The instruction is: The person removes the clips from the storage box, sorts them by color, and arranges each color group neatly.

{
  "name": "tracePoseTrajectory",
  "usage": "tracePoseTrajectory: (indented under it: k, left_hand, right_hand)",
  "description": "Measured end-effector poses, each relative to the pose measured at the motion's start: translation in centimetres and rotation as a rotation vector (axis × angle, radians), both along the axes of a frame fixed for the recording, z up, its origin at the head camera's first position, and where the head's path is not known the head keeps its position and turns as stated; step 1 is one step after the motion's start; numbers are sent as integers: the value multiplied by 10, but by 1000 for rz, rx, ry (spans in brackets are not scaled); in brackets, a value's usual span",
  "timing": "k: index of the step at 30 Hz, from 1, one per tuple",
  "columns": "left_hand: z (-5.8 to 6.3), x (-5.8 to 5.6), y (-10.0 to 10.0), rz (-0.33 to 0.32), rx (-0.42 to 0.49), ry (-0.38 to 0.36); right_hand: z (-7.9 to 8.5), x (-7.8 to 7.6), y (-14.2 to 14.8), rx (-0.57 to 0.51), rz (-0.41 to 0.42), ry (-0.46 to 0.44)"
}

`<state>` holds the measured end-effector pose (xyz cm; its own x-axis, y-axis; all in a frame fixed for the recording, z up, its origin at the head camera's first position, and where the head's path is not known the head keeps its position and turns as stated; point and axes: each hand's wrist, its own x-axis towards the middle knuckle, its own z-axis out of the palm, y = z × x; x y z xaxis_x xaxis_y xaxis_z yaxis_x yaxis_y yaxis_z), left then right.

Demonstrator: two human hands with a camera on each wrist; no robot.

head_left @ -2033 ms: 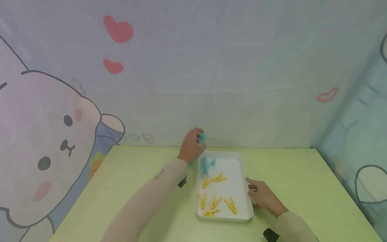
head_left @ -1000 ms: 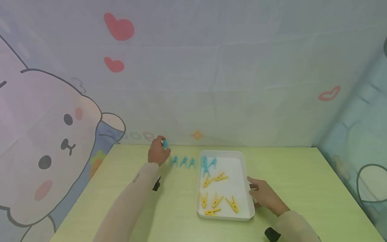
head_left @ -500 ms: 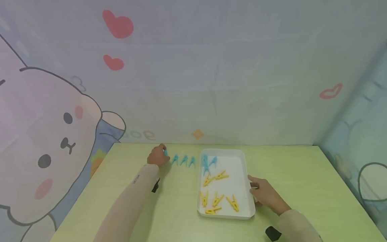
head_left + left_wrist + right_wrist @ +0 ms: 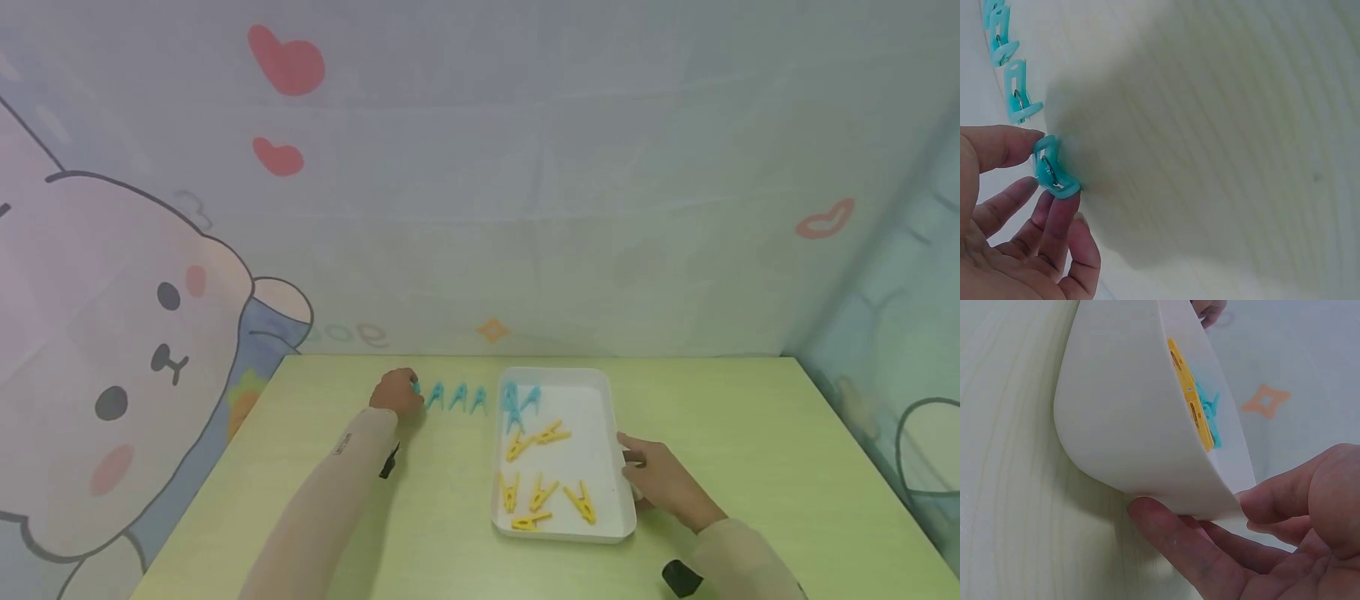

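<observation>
My left hand (image 4: 397,393) is at the back left of the table, pinching a turquoise clothespin (image 4: 1054,169) between thumb and fingers. Just right of it, several turquoise clothespins (image 4: 458,397) stand in a row on the tabletop. A white tray (image 4: 592,450) lies right of the row. Inside it, turquoise clothespins (image 4: 513,407) sit in the far left corner, and several yellow clothespins (image 4: 541,493) are spread along the left side and near end. My right hand (image 4: 663,479) grips the tray's right edge, thumb at the rim and fingertips against the outer wall in the right wrist view.
The pale green table (image 4: 720,433) ends at the back against a printed cloth (image 4: 570,208) with hearts and a cartoon bear. Another cloth (image 4: 922,350) hangs along the right side.
My left hand has carried a turquoise clothespin from above the tray leftward, then lowered it to the table at the row's left end. My right hand stays at the tray's edge.
</observation>
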<state>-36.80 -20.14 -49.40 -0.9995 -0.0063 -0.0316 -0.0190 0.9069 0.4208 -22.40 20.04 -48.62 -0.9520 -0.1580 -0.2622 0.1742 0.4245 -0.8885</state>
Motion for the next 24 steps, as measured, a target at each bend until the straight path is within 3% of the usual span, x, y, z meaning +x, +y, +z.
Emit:
tracePoseTrajectory:
  k: [7, 14, 18, 21, 24]
  left_hand:
    - [4, 4, 4, -20, -20, 12]
    - [3, 4, 1, 41, -106, 24]
    - [20, 5, 9, 58, -114, 36]
    - [41, 8, 25, 59, -12, 63]
    - [57, 12, 47, 73, 167, 203]
  right_hand:
    - [-3, -1, 1, 5, -6, -4]
    - [-8, -3, 0, -7, -11, -14]
    - [-7, -2, 0, -10, -7, -12]
    - [-5, -1, 1, -4, -7, -5]
    - [-5, 0, 1, -2, -8, 4]
